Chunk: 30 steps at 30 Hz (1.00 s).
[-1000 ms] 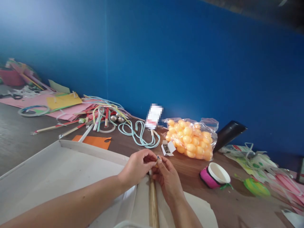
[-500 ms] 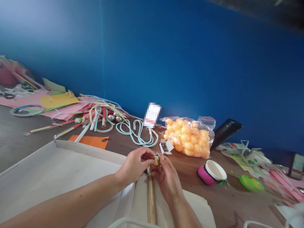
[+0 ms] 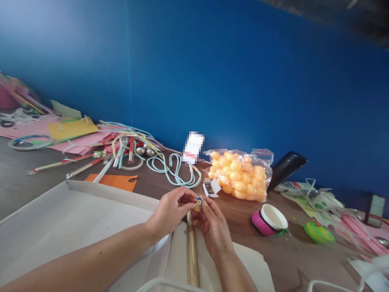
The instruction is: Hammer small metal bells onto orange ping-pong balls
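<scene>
My left hand (image 3: 170, 211) and my right hand (image 3: 212, 225) meet at the tip of a bamboo stick (image 3: 192, 255) that runs toward me over white cloth. Between their fingertips they pinch a small orange ball (image 3: 198, 204) with a dark pin or cap on top. Both hands are closed on it. A small open box of dark pins (image 3: 210, 187) lies just beyond the hands.
A bag of orange balls (image 3: 240, 175) sits behind the hands. A white cardboard tray (image 3: 75, 215) lies at left. A mint cord (image 3: 173, 168), coloured straws (image 3: 127, 142), paper sheets (image 3: 73, 129), a pink and white tape roll (image 3: 269, 221) and a black cylinder (image 3: 285, 164) crowd the wooden table.
The orange ball has come into view between my fingertips and turned slightly. The camera has shifted a little to the right; the hands stay at the stick's tip.
</scene>
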### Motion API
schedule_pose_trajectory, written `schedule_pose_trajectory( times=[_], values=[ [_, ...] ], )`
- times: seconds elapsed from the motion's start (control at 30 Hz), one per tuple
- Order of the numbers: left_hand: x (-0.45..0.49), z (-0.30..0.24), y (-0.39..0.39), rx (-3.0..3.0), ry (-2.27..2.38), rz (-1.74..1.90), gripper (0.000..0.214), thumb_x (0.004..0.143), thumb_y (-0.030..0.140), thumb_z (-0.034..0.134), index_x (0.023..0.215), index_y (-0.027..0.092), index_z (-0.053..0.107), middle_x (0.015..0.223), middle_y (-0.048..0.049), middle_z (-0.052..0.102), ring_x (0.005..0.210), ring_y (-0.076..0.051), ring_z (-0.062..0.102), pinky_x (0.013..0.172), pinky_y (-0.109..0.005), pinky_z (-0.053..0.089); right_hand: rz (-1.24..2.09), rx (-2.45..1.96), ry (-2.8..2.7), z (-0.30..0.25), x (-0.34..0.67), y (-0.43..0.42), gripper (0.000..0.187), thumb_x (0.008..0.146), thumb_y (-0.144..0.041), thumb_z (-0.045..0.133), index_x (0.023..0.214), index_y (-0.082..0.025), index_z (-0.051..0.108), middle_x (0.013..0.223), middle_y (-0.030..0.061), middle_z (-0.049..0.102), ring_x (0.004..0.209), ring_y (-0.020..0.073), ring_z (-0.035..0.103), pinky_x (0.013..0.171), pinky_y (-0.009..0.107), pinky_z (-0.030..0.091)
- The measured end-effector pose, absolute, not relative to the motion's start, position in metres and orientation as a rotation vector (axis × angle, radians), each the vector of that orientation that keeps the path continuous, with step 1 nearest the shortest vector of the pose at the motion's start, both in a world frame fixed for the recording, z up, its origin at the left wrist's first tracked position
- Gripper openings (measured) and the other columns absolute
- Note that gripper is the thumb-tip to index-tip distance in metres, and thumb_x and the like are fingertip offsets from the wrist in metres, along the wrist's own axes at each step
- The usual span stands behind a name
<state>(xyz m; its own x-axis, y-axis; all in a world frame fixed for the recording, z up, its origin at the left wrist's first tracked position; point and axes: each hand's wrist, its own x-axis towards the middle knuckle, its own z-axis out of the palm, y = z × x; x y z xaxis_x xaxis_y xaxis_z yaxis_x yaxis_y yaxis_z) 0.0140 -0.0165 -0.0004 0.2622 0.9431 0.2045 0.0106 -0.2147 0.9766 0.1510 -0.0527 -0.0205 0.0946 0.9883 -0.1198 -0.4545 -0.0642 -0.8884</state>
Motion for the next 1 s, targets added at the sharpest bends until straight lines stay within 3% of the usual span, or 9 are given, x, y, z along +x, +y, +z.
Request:
schedule_pose_trajectory(
  times=[0.47,1.0],
  values=[
    [0.0109,0.0011,-0.0186,1.749,0.962,1.218,0.012,0.075,0.014,0.056,0.083,0.02,0.061,0.079,0.0005,0.064,0.073,-0.012,0.06,0.069,-0.02,0.047,1.332,-0.965,-0.76,-0.0165,0.1505,-0.0551,0.025,0.081,-0.029,0.063,0.103,-0.021,0.058,0.084,0.0029,0.064,0.07,0.0146,0.06,0.055,0.023,0.048],
    [0.006,0.0023,-0.02,2.097,0.951,1.246,0.014,0.081,0.016,0.05,0.089,0.022,0.06,0.086,-0.0023,0.063,0.081,-0.014,0.058,0.076,-0.024,0.044,1.309,-0.957,-0.766,-0.0156,0.1498,-0.0545,0.022,0.083,-0.029,0.06,0.104,-0.021,0.056,0.084,0.0034,0.063,0.073,0.0163,0.06,0.056,0.025,0.049]
  ],
)
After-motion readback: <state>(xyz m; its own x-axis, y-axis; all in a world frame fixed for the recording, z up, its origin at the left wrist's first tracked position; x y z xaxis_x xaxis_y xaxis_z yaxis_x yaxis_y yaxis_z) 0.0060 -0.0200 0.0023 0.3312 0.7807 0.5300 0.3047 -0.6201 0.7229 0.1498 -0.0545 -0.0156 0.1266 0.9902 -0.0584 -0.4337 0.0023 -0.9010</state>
